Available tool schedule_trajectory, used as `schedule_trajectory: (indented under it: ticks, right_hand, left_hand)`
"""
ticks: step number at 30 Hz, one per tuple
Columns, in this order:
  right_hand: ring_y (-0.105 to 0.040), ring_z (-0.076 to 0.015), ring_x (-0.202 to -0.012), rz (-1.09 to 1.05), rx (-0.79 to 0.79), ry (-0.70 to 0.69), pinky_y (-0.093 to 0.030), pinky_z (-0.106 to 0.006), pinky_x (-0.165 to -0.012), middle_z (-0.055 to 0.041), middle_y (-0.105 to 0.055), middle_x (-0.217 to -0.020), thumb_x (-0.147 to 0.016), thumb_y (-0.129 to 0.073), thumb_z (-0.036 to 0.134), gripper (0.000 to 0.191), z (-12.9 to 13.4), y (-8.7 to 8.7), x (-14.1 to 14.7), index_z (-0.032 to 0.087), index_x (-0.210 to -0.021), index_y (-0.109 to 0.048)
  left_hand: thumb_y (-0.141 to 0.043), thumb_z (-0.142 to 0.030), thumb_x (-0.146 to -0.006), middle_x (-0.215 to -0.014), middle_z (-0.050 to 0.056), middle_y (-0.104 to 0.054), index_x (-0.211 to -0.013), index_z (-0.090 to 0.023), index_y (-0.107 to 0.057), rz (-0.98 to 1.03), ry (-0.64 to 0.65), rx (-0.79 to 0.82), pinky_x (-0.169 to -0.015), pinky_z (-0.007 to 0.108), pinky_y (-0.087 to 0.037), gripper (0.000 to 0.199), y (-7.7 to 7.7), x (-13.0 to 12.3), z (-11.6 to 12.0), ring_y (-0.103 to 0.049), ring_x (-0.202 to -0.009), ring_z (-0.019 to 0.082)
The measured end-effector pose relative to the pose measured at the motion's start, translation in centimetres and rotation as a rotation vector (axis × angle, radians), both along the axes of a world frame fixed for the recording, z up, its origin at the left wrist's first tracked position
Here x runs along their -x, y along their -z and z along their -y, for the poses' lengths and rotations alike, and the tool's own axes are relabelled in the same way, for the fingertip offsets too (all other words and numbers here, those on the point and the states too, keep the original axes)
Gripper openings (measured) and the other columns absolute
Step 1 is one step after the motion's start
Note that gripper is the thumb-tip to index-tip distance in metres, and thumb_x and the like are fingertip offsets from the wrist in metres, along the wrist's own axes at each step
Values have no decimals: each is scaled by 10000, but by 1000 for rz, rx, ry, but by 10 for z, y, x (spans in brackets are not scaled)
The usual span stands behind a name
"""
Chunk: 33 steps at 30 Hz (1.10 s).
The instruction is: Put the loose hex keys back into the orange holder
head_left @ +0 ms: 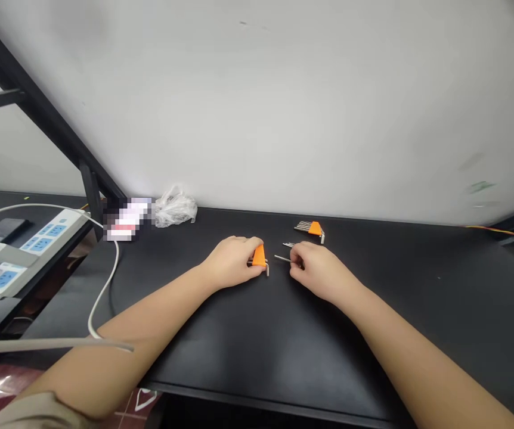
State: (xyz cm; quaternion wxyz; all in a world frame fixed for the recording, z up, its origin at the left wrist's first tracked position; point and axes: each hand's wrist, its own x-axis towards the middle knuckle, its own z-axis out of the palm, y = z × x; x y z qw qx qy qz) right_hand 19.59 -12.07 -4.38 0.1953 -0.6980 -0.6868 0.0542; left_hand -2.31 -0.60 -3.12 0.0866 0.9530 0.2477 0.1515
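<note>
My left hand (234, 262) is closed around an orange hex key holder (259, 257), with the bent end of a key sticking out at its near right. Opposite it, my right hand (315, 268) pinches a hex key (282, 258) whose straight end points left toward the holder; a gap separates the two. Thin metal keys (288, 244) lie just behind my right fingers, partly hidden by them. Farther back on the black table (257, 345) rests a second orange hex key set (315, 228), with several keys in it.
A crumpled clear plastic bag (175, 207) lies against the wall, beside a blurred-out item (128, 220). At left are a power strip (42, 244) and a black metal frame (51, 119). A white cable (105, 292) loops across my left forearm.
</note>
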Motion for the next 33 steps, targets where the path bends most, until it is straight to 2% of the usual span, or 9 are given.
schedule_trajectory:
  ticks: [3,9,15,19,22,25,27,31,33]
  right_hand:
    - [-549,-146,-682,-111,-76,-114,-428,-278,-640,-11,-606,-808,-906,-543,195,88,0,1,-1,216,-834,-589]
    - [-592,-167,-735,-239,-166,-199,-490,-317,-685,-31,-642,-884,-956,-545,243,128,-1,4,-3,239,-918,-667]
    - [-635,-198,-855,-165,-223,-256,-526,-360,-782,-61,-652,-998,-982,-502,230,183,1,3,-1,252,-997,-683]
    - [-623,-200,-898,-190,-237,-321,-524,-363,-798,-73,-625,-1073,-931,-490,140,200,5,0,17,239,-1037,-627]
    - [-595,-176,-825,-341,-175,-355,-517,-330,-736,-50,-609,-992,-850,-506,83,233,4,1,31,228,-1020,-571]
    - [-608,-158,-794,-532,-87,-304,-526,-310,-723,-22,-621,-948,-817,-490,72,308,0,5,32,230,-1077,-544]
    - [-621,-155,-788,-567,-76,-247,-530,-306,-718,-17,-637,-947,-824,-487,88,305,-3,8,24,229,-1086,-549]
    - [-602,-175,-765,-232,-209,-96,-508,-343,-724,-42,-638,-939,-881,-534,184,136,-7,11,-4,220,-965,-636]
    - [-613,-197,-794,-82,-240,-25,-507,-360,-727,-62,-644,-966,-903,-554,235,131,-9,14,-19,224,-955,-674]
  left_hand:
    - [-692,-401,-847,-856,7,-669,-1175,-239,-584,11,-3,36,-801,315,-500,382,-1,1,0,-657,-840,209]
    - [-694,-412,-851,-846,4,-667,-1148,-243,-596,18,3,63,-763,305,-500,355,-3,2,1,-661,-828,208]
    - [-694,-419,-839,-854,10,-678,-1129,-239,-611,5,15,15,-796,321,-505,351,-2,0,2,-666,-837,216]
    - [-706,-460,-824,-886,23,-689,-1146,-235,-617,32,36,-27,-872,362,-500,403,2,-1,3,-666,-871,229]
    - [-715,-440,-817,-902,33,-688,-1123,-236,-634,53,80,-56,-912,377,-486,377,4,0,4,-663,-894,230]
    - [-713,-421,-822,-908,39,-690,-1131,-232,-634,55,87,-56,-925,382,-485,370,4,1,4,-666,-904,231]
    - [-704,-441,-831,-930,43,-697,-1169,-229,-620,56,61,-41,-935,388,-488,407,3,2,2,-670,-914,235]
    - [-692,-431,-838,-898,28,-696,-1205,-230,-600,46,29,-4,-945,380,-490,428,0,2,0,-667,-900,230]
    - [-688,-410,-836,-868,18,-688,-1190,-233,-603,37,24,6,-927,371,-496,405,-1,1,1,-663,-874,223]
